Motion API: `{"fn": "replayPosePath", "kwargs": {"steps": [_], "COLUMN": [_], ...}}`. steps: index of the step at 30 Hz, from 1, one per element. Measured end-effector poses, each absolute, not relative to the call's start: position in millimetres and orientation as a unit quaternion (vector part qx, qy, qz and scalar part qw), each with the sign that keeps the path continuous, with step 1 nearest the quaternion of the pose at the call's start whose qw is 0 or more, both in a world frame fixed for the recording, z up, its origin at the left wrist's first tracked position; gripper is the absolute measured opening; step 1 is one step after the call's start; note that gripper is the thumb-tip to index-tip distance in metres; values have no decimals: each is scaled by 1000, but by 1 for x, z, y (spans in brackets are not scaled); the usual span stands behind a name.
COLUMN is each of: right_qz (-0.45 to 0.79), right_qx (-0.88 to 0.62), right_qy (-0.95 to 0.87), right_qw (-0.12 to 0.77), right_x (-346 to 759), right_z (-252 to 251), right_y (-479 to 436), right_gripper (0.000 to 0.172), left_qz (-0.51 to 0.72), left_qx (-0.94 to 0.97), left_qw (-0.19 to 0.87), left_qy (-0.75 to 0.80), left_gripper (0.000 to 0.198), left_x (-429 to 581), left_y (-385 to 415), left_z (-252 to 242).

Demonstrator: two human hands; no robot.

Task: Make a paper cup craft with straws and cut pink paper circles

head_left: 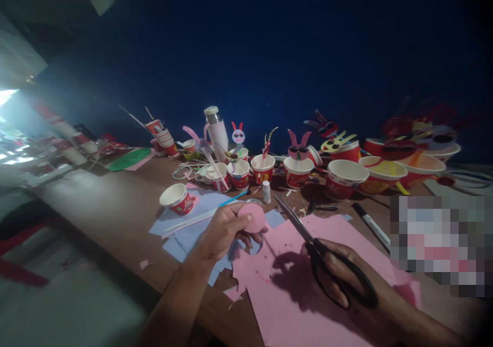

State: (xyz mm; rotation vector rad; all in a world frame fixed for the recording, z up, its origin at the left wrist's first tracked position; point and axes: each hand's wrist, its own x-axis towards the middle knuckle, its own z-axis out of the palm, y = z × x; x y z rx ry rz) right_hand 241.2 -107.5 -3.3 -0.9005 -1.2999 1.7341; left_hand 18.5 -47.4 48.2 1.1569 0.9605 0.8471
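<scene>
Between the thumb and fingers of my left hand (227,229) is a round pink paper disc (252,218). My right hand (346,270) grips a pair of scissors (316,249) by its black handles, the blades pointing up and to the left, apart from the disc. Beneath both hands lies a large sheet of pink paper (300,306) with a ragged cut edge at its left. Blue paper sheets (185,249) spread out under and behind my left hand. A small pink scrap (234,294) sits by the sheet's left edge.
Red-and-white paper cups (346,182), several with paper bunny figures (298,152), line the back of the brown table (127,234). One cup (177,199) stands nearer at left. Also there are a small white bottle (266,192), a thermos (216,136) and a marker (372,226).
</scene>
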Motion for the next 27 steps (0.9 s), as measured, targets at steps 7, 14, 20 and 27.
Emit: {"fn": "replayPosePath", "kwargs": {"steps": [7, 14, 20, 27], "right_qz": [689, 734, 770, 771], "right_qx": [-317, -230, -216, -184], "right_qy": [-531, -534, -505, -525], "right_qw": [378, 350, 325, 309], "right_x": [242, 242, 239, 239], "right_z": [1, -3, -12, -12], "right_y": [-110, -116, -120, -118], "right_gripper": [42, 53, 59, 57], "left_qz": [381, 387, 380, 385], "left_qx": [514, 507, 507, 458], "left_qw": [654, 639, 677, 708], "left_qy": [404, 430, 375, 376], "left_gripper": [60, 13, 17, 12], "left_x": [16, 27, 44, 48], "left_y": [-53, -65, -78, -76], "left_z": [56, 50, 49, 44]}}
